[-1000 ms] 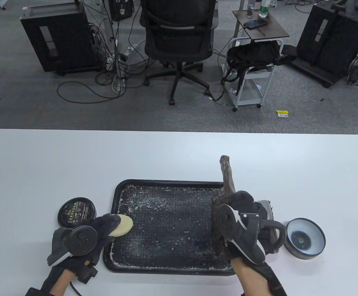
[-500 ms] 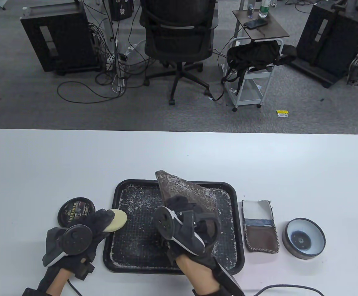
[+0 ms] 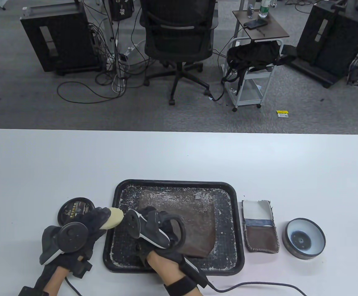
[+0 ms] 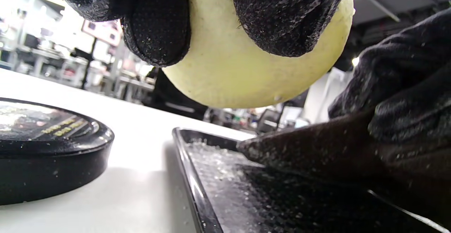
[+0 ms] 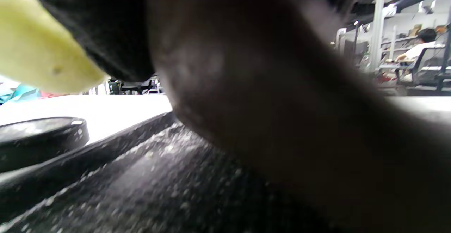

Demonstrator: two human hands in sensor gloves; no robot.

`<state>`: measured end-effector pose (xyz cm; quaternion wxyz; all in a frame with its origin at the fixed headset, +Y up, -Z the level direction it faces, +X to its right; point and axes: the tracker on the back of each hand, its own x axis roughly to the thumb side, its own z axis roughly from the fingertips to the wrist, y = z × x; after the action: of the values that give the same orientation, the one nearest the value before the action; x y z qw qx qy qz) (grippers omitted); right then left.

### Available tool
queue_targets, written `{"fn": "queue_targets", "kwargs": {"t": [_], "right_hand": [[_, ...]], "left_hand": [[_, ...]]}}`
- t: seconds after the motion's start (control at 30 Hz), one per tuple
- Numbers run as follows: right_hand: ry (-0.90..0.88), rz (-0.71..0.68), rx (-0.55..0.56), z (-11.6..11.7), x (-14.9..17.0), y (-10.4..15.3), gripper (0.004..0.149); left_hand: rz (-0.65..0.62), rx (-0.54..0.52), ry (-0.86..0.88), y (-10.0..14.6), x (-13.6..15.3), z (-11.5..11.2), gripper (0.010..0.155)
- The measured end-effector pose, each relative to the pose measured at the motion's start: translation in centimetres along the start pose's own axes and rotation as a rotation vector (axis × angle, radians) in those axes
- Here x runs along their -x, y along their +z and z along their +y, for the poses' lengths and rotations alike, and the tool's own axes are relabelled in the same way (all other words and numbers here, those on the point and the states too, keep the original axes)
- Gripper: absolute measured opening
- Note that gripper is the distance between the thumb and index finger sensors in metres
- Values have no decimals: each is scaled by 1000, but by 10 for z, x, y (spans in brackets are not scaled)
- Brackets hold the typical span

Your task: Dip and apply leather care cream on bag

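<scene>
Two gloved hands at a black tray [image 3: 234, 215] on the white desk [image 3: 179, 154].

A yellow sponge [image 3: 113, 217] is pinched in the grip of the left hand [image 3: 83, 228], just above the tray's left rim, beside the cream tin lid [image 3: 75, 211]. The brown bag [image 3: 179, 222] is lying in the tray, its left edge grasped by the right hand [image 3: 154, 231]. A small pouch [image 3: 260, 226] and the open cream tin [image 3: 304, 238] are set to the right of the tray.
</scene>
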<state>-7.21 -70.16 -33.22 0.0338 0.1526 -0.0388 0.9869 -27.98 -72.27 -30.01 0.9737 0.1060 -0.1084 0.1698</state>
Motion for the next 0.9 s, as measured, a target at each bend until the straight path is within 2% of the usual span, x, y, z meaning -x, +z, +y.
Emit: {"fn": "queue_targets", "kwargs": {"t": [0.17,0.33,0.43,0.6,0.9], "right_hand": [[10,-48,-90,21,-10,0,45],[2,-79,-229,42,-17,1,50],[28,-99,-233,44,-21,2,50],[2,-158,-308,45,-23,4,52],[-120,-174,-267,42,-7,10,48]], "left_hand": [[5,6,-6,-1,1,-1,56],[8,17,-9,-1,1,-2,56],[7,20,-13,-1,1,-2,56],[7,24,-16,-1,1,-3,56],[3,22,-19,-1,0,-4,56]]}}
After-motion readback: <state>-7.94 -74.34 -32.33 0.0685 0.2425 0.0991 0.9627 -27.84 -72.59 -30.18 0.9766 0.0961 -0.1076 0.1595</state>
